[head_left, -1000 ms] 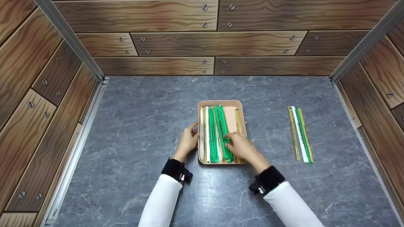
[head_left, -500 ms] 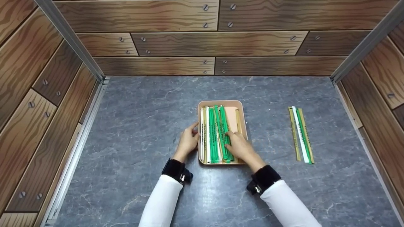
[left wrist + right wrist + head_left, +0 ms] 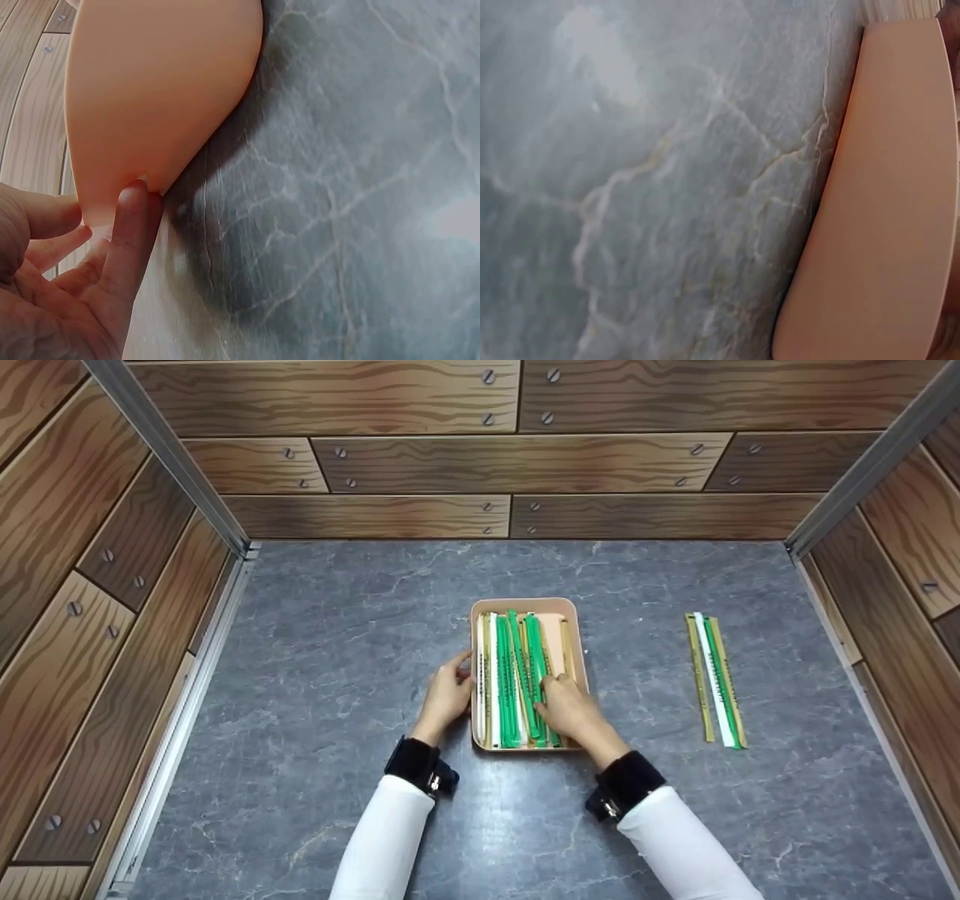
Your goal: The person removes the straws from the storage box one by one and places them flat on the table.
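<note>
A shallow peach tray [image 3: 571,613] holds several long, thin wrapped straws in green, white and gold, lying lengthwise. My left hand [image 3: 448,695] holds the tray's left side; in the left wrist view its fingertips [image 3: 132,196] touch the outer wall and the rim. My right hand [image 3: 571,706] reaches over the tray's right side and pinches a green wrapped straw [image 3: 535,649]. Its fingertips are partly hidden. A gold wrapped straw [image 3: 565,641] lies along the right wall. In the right wrist view the tray wall [image 3: 885,195] hides most of the right hand.
To the right on the grey marbled tabletop [image 3: 337,645] lies a small group of wrapped straws [image 3: 712,679], gold, white and green, side by side. Wood-patterned panels [image 3: 517,465] stand at the back and both sides, with metal rails at the corners.
My right hand has shifted slightly, and the green straws beneath its fingers have moved a little to the right and stand straighter. The left hand and tray have stayed in place.
</note>
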Demonstrator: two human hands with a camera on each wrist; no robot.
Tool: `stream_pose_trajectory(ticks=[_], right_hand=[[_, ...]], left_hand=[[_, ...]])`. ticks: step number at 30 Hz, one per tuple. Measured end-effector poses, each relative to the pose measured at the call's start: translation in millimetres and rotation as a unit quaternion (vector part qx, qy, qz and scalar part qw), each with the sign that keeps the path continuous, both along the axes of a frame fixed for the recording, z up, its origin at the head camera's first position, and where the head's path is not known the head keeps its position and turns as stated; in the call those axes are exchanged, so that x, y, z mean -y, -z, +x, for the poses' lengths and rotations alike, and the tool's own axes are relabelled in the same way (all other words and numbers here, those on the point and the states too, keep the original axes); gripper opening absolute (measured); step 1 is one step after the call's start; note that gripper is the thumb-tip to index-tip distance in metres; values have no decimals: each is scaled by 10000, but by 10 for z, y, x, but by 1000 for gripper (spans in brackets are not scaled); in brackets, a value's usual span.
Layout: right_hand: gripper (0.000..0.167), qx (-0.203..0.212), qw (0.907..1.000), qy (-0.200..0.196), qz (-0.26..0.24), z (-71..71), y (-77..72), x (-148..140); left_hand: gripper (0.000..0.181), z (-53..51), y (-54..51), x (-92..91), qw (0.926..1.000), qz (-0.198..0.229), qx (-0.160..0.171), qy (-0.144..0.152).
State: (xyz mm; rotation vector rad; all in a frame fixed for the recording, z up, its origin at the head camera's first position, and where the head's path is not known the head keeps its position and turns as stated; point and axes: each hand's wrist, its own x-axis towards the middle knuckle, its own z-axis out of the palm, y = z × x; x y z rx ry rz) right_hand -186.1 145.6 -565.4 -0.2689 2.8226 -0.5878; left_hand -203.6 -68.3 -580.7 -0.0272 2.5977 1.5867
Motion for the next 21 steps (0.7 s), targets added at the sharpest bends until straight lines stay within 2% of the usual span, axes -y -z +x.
stream_pose_trajectory(ticks=[3, 5, 11, 16, 21], right_hand=[[24, -193, 9998, -90, 5, 14, -9, -16], [22, -350, 9993, -147, 51, 21, -7, -26], [28, -406, 9991, -9, -80, 41, 27, -32], [36, -370, 9977, 194, -533, 39, 61, -44], [44, -245, 9898, 520, -1304, 2, 27, -84]], left_hand=[[51, 2, 2, 0, 10000, 6, -14, 4], [51, -1, 7, 0, 10000, 8, -22, -5], [53, -6, 7, 1, 10000, -6, -73, -10], [52, 0, 5, 3, 9999, -40, -143, 12], [52, 3, 14, 4, 9996, -135, -247, 12]])
